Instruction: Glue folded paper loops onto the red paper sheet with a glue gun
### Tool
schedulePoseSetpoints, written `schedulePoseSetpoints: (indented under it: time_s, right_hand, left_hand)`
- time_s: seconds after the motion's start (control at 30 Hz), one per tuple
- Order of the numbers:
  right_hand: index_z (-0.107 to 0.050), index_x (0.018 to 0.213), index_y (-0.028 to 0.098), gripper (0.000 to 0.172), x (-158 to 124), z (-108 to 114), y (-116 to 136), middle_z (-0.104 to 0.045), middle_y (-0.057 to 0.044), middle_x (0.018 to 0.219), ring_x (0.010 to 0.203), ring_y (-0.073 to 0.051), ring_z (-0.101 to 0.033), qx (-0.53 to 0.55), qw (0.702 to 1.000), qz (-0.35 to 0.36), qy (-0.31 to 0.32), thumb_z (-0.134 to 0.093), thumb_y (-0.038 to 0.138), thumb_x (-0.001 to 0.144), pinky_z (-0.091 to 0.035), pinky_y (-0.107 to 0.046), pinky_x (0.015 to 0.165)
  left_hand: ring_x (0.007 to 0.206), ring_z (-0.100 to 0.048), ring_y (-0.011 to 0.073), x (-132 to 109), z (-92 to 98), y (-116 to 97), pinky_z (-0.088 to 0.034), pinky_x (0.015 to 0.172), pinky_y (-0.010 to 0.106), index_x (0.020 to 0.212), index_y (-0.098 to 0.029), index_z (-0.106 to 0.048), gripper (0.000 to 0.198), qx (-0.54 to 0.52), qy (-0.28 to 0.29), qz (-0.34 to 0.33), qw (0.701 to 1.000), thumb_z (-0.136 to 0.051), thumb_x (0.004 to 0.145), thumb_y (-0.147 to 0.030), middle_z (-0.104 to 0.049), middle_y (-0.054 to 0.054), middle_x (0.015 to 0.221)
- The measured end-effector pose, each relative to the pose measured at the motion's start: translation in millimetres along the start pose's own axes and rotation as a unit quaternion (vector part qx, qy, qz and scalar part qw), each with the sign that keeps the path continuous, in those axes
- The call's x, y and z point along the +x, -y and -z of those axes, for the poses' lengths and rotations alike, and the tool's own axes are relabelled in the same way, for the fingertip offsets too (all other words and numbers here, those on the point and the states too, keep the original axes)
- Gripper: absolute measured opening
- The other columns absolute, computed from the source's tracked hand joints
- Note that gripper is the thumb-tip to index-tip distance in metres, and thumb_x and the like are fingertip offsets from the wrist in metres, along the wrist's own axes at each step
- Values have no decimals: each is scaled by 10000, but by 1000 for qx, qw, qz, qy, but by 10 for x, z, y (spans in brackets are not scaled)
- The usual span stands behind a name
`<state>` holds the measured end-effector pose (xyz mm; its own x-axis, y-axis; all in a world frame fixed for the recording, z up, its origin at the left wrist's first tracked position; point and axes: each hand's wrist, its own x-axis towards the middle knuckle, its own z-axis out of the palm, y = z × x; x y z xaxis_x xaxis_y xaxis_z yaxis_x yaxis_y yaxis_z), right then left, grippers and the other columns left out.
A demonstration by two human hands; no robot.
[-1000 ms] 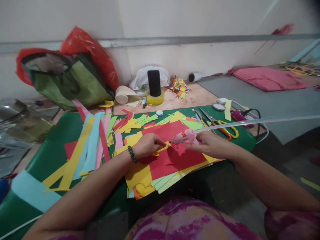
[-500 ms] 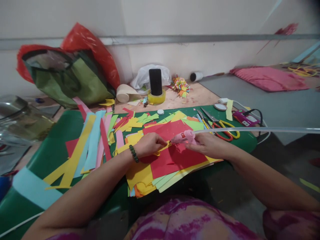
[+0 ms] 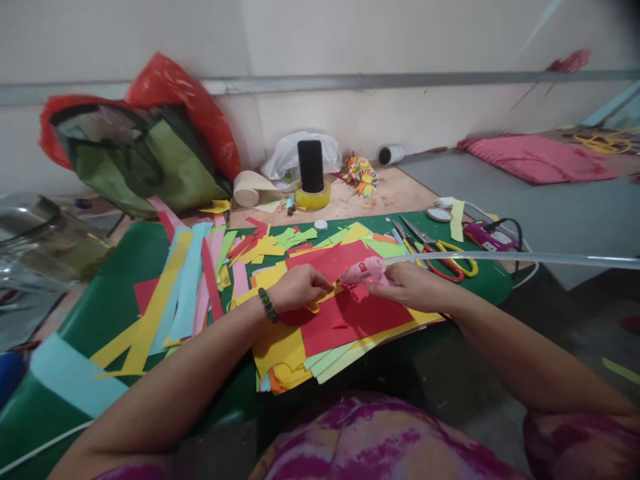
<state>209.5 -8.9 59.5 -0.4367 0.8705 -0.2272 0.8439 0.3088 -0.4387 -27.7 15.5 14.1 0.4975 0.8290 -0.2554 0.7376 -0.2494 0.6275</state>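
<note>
The pink glue gun (image 3: pixel 364 271) extends toward nine o'clock from the right hand (image 3: pixel 415 285), which grips it; a translucent rod (image 3: pixel 500 256) runs from its rear toward three. Near its tip, the left hand (image 3: pixel 299 291) pinches yellow paper (image 3: pixel 337 288) over a red sheet (image 3: pixel 357 328).

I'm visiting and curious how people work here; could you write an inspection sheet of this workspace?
Surface: green tabletop, largely covered with paper.
Job's things: pink glue gun, clear stick at its back; yellow paper piece; red sheet below.
Clutter: loose paper strips, scissors.
Hands: left hand pinches the yellow paper piece; right hand holds the glue gun, nozzle close by.
Cables: white cable, lower left; black cable at purple device.
Surroundings: green bag, upright phone, wall.
</note>
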Motion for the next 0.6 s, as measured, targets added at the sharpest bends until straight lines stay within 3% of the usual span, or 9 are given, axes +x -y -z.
schedulePoseSetpoints:
  time_s: [0.6]
  right_hand:
    - [-422,524,204,485,-68,-19,-30,-386,11,497,475,-122,-379,-24,1000,-8,16,-420,542,871,-229,-274,492]
  left_hand:
    - [707,-654,165,0,-11,1,-452,612,222,952,-177,-791,288,-3,-6,3,1000,-571,768,-200,-777,43,857]
